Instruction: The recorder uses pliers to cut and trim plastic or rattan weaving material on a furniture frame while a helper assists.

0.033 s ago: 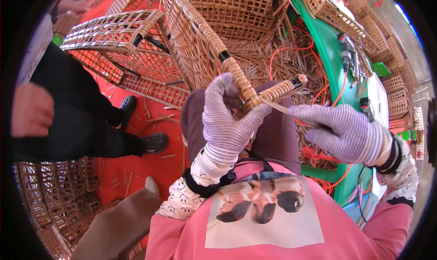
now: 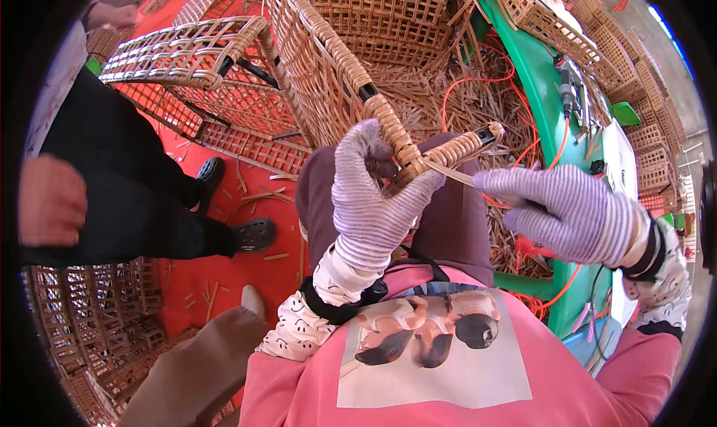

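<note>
A rattan-woven frame (image 2: 340, 61) leans across my lap, and strips are wound tightly round its corner. My left hand (image 2: 373, 195), in a striped purple-white glove, is closed round that wrapped corner. A short wrapped leg (image 2: 464, 147) juts right from it, with a dark bare end. From the corner a thin flat rattan strip (image 2: 450, 174) runs out to my right hand (image 2: 571, 210), in a matching glove. Its fingers pinch the strip's other end, so the strip lies fairly straight between both hands. The frame's part inside my left palm is hidden.
At the left a person stands in black trousers (image 2: 127, 173), one hand (image 2: 52, 200) hanging near. A green table (image 2: 515, 61) at the right bears tools and an orange cord (image 2: 565, 139). Rattan scraps (image 2: 418, 91) litter the floor ahead; woven baskets (image 2: 381, 16) are stacked behind.
My right hand has shifted very slightly, still pinching the strip. The other person's near hand has dropped a little. My left hand and the frame look the same.
</note>
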The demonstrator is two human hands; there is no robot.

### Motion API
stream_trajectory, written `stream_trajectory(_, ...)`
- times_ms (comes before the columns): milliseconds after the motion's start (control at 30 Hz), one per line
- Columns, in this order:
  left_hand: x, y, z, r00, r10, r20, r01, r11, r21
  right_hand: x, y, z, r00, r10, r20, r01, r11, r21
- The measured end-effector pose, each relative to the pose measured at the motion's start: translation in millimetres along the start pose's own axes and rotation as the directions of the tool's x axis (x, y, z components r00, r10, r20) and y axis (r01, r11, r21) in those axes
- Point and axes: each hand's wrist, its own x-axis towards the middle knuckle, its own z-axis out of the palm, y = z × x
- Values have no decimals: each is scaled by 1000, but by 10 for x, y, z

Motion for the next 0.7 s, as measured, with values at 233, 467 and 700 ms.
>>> stream_trajectory(233,81,-7,-121,979,157,128,-179,968,177,163,91,-168,967,121,224,-146,985,97)
stream_trajectory(467,121,146,-180,957,222,186,-273,909,314,103,27,-34,957,288,41,-279,868,411)
stream_trajectory(700,137,45,-195,936,308,169,-347,886,307,46,187,67,997,-67,-32,71,982,173)
